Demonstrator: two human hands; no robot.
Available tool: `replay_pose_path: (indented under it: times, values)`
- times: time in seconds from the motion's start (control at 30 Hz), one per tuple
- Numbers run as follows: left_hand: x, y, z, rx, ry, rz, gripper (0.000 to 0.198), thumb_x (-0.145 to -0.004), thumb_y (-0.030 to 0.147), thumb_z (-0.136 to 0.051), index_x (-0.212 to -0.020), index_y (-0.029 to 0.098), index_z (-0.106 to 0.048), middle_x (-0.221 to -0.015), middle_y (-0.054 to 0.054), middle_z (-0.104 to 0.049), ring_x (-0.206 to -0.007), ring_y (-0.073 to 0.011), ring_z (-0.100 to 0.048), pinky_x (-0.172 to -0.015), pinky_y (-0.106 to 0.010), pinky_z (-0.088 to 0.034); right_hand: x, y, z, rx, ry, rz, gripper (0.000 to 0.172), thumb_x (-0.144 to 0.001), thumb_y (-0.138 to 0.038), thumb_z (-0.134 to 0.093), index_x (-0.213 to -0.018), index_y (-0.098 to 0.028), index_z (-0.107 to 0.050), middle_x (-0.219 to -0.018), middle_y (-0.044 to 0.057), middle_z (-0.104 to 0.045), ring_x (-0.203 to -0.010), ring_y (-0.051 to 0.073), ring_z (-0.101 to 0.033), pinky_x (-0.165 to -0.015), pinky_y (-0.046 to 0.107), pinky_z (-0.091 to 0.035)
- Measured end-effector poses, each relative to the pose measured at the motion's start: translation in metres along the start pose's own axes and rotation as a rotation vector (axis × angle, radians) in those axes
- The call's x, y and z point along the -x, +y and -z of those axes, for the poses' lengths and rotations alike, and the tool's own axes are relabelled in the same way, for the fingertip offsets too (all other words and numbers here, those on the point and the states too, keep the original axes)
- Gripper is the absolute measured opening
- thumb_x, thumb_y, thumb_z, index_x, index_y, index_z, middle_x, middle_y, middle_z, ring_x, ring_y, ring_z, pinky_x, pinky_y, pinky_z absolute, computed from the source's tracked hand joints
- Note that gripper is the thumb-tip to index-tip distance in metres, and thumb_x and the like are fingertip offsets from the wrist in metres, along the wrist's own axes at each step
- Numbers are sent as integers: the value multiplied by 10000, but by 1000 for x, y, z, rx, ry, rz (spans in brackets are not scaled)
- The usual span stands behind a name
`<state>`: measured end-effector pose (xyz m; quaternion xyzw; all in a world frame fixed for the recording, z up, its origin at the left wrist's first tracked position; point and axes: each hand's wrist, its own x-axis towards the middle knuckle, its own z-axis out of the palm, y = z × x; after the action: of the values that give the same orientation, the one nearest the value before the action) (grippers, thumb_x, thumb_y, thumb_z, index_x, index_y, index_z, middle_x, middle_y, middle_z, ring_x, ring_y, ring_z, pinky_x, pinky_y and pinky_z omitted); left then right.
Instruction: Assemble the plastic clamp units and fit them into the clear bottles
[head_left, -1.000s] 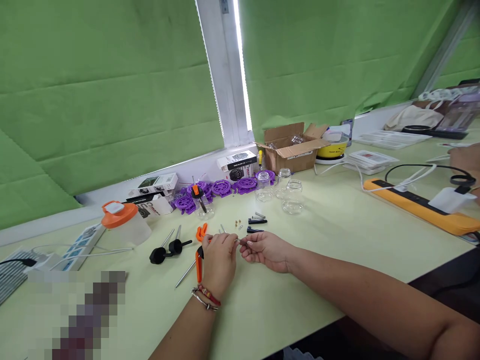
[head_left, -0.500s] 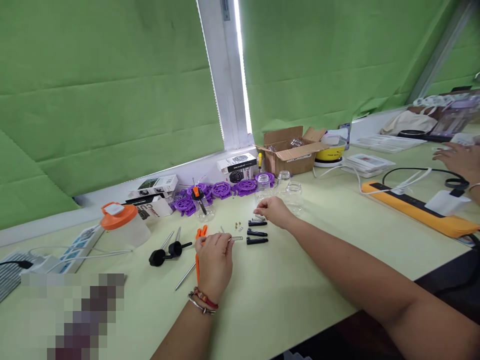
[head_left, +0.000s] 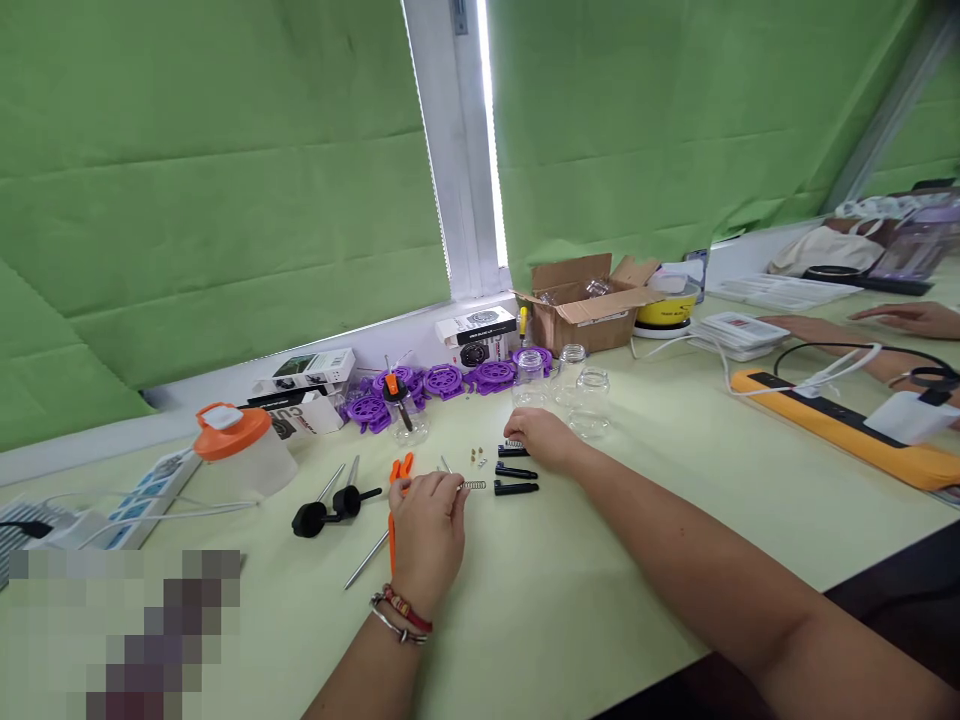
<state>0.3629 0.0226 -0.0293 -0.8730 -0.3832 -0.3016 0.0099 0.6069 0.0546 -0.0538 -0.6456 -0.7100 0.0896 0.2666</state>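
Observation:
My left hand [head_left: 431, 520] is closed, its thumb and fingers pinching one end of a small coil spring [head_left: 475, 485] just above the table. Under and beside it lie orange-handled pliers [head_left: 391, 545]; their jaws are partly hidden. My right hand [head_left: 541, 438] has its fingertips together on another coil spring [head_left: 514, 444], right by the farthest black plastic piece [head_left: 514, 452]. Two more black pieces [head_left: 516, 488] lie in a row nearer me. Between my hands sit several tiny brass and silver parts [head_left: 477, 455].
Glass jars [head_left: 592, 400], purple plastic frames [head_left: 491, 376] and a cardboard box [head_left: 585, 315] stand at the back. Black cups with rods [head_left: 311, 518] and an orange-lidded container [head_left: 236, 445] are left. A co-worker's hand [head_left: 911, 318] rests beyond the orange power strip [head_left: 847, 425].
My right hand has shifted slightly down and left, over the spring by the farthest black piece. My left hand stays on its spring. The co-worker's hands have moved farther back.

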Motion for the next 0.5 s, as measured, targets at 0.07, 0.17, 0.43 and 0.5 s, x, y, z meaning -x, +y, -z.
replay_pose_path:
  times: [0.07,0.17,0.43,0.5]
  values:
    - [0,0,0,-6,-3,2,150,-900,212,-451,-871,226,-597,-867,-15,-680,-830,-192,-595,-894,-442,-311,-1,0,1,33,-21,54,195,-816,-121,-559,-826,-195,-740,-933,63,-664,-878,180,-568,-799,277,-380]
    - [0,-1,-1,-12,-16,4,151,-903,217,-451,-864,225,-597,-869,-15,-679,-829,-191,-593,-898,-448,-305,-3,3,0,121,-46,121,206,-826,-139,-564,-853,-215,-754,-942,60,-659,-874,188,-560,-798,294,-364]
    - [-1,1,-1,-17,-46,7,145,-902,217,-461,-868,220,-602,-861,-6,-672,-820,-182,-586,-893,-447,-304,-4,14,-7,155,-70,167,239,-838,-148,-549,-908,-249,-754,-971,43,-671,-865,185,-569,-779,282,-372]
    - [-1,0,-1,-15,-46,7,149,-902,218,-460,-864,219,-605,-854,-6,-672,-818,-182,-588,-886,-445,-308,-4,16,-8,146,-71,175,244,-836,-149,-547,-925,-250,-751,-974,44,-674,-872,189,-575,-784,283,-379]
